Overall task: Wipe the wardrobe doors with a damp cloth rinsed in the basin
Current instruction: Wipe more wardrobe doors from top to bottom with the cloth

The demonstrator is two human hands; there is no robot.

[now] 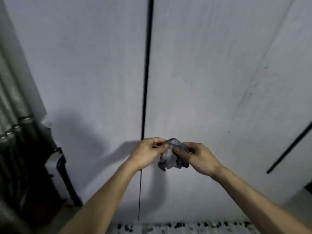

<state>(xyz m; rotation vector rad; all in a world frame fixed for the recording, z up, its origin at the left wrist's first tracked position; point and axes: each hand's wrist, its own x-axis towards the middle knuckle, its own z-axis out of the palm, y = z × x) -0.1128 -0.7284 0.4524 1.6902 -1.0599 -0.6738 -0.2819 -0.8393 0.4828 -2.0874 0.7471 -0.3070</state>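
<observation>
Two pale grey wardrobe doors fill the view, the left door and the right door, split by a dark vertical gap. In front of them, low in the middle, I hold a crumpled blue-grey cloth between both hands. My left hand, with a ring on one finger, pinches the cloth's top left edge. My right hand grips its right side. The cloth hangs bunched below my fingers, just right of the gap. No basin is in view.
A dark stand or frame with black legs leans at the lower left beside the wardrobe. A grey curtain-like surface runs along the left edge. A speckled floor strip shows at the bottom. A dark diagonal bar crosses the right.
</observation>
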